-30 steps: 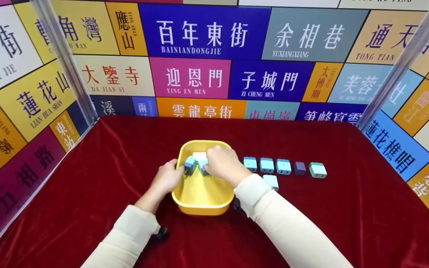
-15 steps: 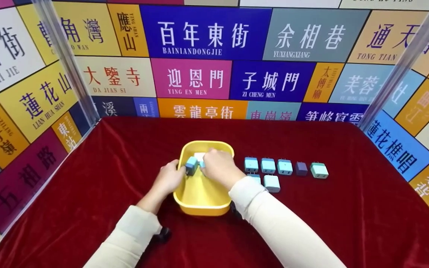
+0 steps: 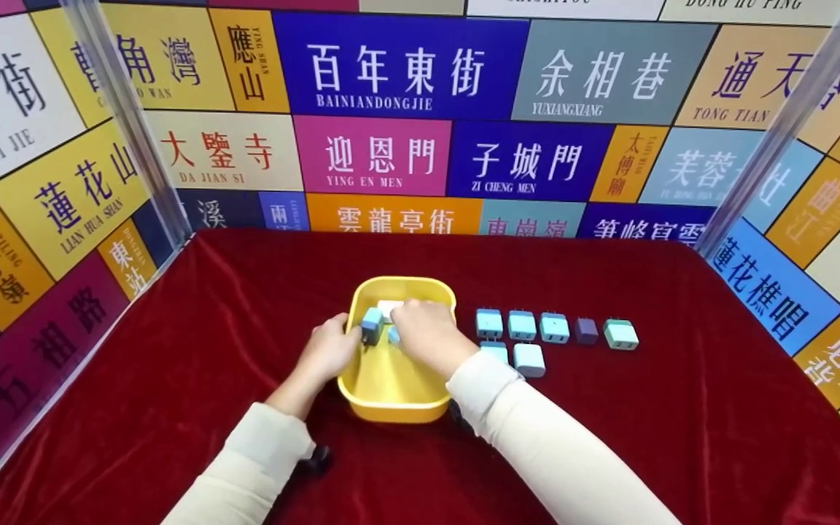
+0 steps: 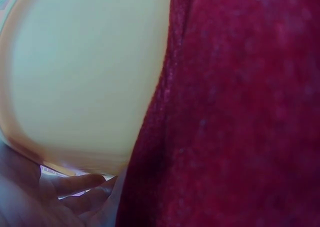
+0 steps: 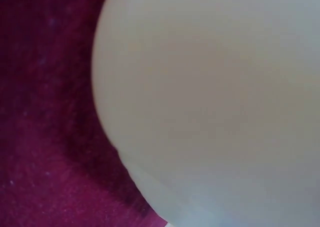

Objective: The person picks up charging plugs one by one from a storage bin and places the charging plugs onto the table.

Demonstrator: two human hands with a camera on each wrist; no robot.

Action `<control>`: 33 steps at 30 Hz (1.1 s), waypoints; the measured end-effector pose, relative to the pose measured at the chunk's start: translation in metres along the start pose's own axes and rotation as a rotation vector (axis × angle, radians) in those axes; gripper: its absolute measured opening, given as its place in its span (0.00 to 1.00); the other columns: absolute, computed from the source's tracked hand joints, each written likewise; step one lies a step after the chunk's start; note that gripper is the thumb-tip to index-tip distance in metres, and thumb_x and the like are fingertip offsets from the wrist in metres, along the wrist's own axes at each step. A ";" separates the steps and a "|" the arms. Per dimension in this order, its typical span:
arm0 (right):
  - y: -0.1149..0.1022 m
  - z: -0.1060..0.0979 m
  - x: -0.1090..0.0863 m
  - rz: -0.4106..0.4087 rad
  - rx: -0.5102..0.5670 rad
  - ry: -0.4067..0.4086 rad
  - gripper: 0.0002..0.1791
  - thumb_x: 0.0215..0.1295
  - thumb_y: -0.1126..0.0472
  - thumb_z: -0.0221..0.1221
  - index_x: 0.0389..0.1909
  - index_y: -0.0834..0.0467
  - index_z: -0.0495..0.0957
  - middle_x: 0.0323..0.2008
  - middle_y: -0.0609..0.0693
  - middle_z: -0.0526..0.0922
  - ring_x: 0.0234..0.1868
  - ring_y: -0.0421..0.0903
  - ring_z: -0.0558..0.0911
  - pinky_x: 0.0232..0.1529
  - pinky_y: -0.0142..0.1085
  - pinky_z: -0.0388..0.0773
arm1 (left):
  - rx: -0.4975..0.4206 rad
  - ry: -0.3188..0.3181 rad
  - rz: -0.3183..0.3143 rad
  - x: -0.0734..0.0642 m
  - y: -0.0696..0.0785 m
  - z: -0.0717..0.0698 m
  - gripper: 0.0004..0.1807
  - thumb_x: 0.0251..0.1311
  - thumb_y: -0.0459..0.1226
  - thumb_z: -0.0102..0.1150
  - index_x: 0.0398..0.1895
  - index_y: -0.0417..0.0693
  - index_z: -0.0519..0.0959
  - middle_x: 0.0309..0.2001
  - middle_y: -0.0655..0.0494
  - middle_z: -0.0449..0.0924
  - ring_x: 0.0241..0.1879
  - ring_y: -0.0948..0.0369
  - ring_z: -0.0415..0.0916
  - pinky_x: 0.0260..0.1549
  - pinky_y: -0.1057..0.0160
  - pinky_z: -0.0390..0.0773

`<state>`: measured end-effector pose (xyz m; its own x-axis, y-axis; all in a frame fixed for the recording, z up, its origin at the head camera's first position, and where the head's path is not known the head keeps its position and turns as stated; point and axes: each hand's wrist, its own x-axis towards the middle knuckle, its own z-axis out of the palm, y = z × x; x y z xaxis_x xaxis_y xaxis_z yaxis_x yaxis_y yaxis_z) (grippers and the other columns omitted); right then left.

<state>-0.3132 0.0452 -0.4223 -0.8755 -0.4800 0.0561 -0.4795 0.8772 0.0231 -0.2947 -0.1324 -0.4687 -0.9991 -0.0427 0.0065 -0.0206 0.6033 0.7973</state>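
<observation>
A yellow plastic basin [image 3: 394, 412] stands on the red cloth in the head view. My left hand [image 3: 329, 348] grips its left rim, thumb over the edge; the left wrist view shows that hand's fingers [image 4: 75, 187] under the basin's pale wall [image 4: 85, 77]. My right hand [image 3: 427, 328] reaches down inside the basin, fingers curled at a light blue wall charger [image 3: 393, 335], its fingertips mostly hidden. A white charger [image 3: 389, 309] lies at the basin's far end, and a blue charger [image 3: 372, 323] sits by the left wall. The right wrist view shows only the basin's blurred outer wall [image 5: 200, 97].
Right of the basin, several chargers form a row, among them a blue one [image 3: 489, 323], a dark purple one [image 3: 586, 331] and a pale green one [image 3: 621, 334]. In front of them lie a blue charger [image 3: 494, 351] and a white one [image 3: 529, 359]. Printed panels [image 3: 405, 65] stand behind the table.
My right hand has shifted slightly left and toward me inside the basin, with the light blue charger at its fingers. A blue charger beside my right forearm has come into view. The left hand keeps its grip.
</observation>
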 end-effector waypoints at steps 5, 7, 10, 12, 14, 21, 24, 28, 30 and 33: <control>-0.001 -0.001 -0.004 -0.016 -0.018 -0.008 0.02 0.68 0.64 0.65 0.37 0.58 0.85 0.39 0.57 0.87 0.39 0.56 0.86 0.39 0.51 0.86 | -0.016 0.013 0.040 0.005 -0.010 0.002 0.19 0.74 0.40 0.52 0.57 0.37 0.82 0.48 0.42 0.86 0.46 0.50 0.82 0.50 0.51 0.83; -0.001 -0.002 -0.005 -0.018 -0.031 -0.021 0.02 0.67 0.65 0.65 0.35 0.59 0.85 0.38 0.57 0.87 0.39 0.56 0.86 0.38 0.51 0.86 | -0.015 0.015 0.047 0.005 -0.009 0.001 0.18 0.74 0.40 0.52 0.56 0.37 0.82 0.47 0.42 0.86 0.46 0.50 0.82 0.49 0.50 0.82; 0.000 -0.005 -0.007 -0.026 -0.044 -0.050 0.03 0.66 0.67 0.64 0.32 0.59 0.83 0.37 0.57 0.86 0.36 0.54 0.84 0.37 0.50 0.85 | -0.010 0.019 0.055 0.005 -0.006 0.001 0.17 0.74 0.40 0.52 0.55 0.38 0.82 0.46 0.43 0.86 0.45 0.50 0.82 0.48 0.51 0.83; 0.001 -0.008 -0.009 -0.044 -0.043 -0.071 0.04 0.67 0.68 0.64 0.31 0.58 0.82 0.34 0.56 0.84 0.34 0.52 0.82 0.36 0.49 0.85 | 0.003 0.019 0.031 0.000 0.002 0.000 0.18 0.75 0.38 0.51 0.56 0.36 0.82 0.48 0.42 0.86 0.47 0.49 0.82 0.51 0.49 0.82; 0.001 -0.009 -0.012 -0.075 -0.036 -0.076 0.06 0.68 0.69 0.63 0.30 0.58 0.80 0.31 0.55 0.82 0.31 0.51 0.79 0.35 0.47 0.84 | 0.003 0.019 0.031 0.000 0.002 0.000 0.18 0.75 0.39 0.51 0.56 0.36 0.82 0.48 0.42 0.86 0.47 0.49 0.82 0.50 0.49 0.82; 0.001 -0.012 -0.023 -0.176 0.000 -0.077 0.07 0.68 0.72 0.64 0.33 0.57 0.83 0.31 0.51 0.81 0.32 0.49 0.78 0.37 0.43 0.81 | 0.003 0.010 0.014 -0.001 0.001 0.000 0.20 0.75 0.39 0.51 0.59 0.36 0.81 0.50 0.41 0.85 0.48 0.49 0.81 0.52 0.49 0.82; 0.000 -0.015 -0.026 -0.176 0.026 -0.094 0.10 0.67 0.72 0.66 0.45 0.58 0.88 0.42 0.53 0.86 0.42 0.50 0.83 0.45 0.44 0.84 | -0.002 0.009 0.010 -0.001 0.000 -0.001 0.20 0.75 0.39 0.50 0.61 0.35 0.80 0.51 0.41 0.85 0.49 0.49 0.82 0.53 0.49 0.82; -0.002 -0.022 -0.026 -0.096 0.058 -0.093 0.15 0.66 0.69 0.67 0.53 0.59 0.88 0.49 0.56 0.86 0.45 0.52 0.83 0.48 0.46 0.84 | -0.005 0.009 0.013 -0.001 0.000 0.000 0.21 0.75 0.39 0.50 0.61 0.35 0.80 0.52 0.41 0.85 0.50 0.49 0.82 0.54 0.49 0.82; -0.004 -0.024 -0.025 -0.034 0.088 -0.071 0.10 0.66 0.67 0.67 0.47 0.61 0.87 0.45 0.56 0.85 0.39 0.52 0.82 0.44 0.46 0.84 | -0.006 0.011 0.017 0.000 0.000 0.000 0.21 0.75 0.39 0.50 0.61 0.35 0.80 0.52 0.41 0.85 0.50 0.49 0.82 0.54 0.49 0.82; -0.008 -0.024 -0.023 0.035 0.113 -0.032 0.05 0.66 0.63 0.68 0.36 0.62 0.84 0.39 0.56 0.83 0.33 0.51 0.79 0.37 0.46 0.83 | -0.004 0.012 0.017 0.000 -0.001 0.001 0.21 0.75 0.39 0.51 0.61 0.35 0.80 0.52 0.41 0.85 0.50 0.49 0.82 0.54 0.49 0.82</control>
<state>-0.2876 0.0494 -0.4003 -0.8923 -0.4509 0.0234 -0.4510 0.8879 -0.0910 -0.2945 -0.1323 -0.4694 -0.9988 -0.0416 0.0275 -0.0030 0.6005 0.7996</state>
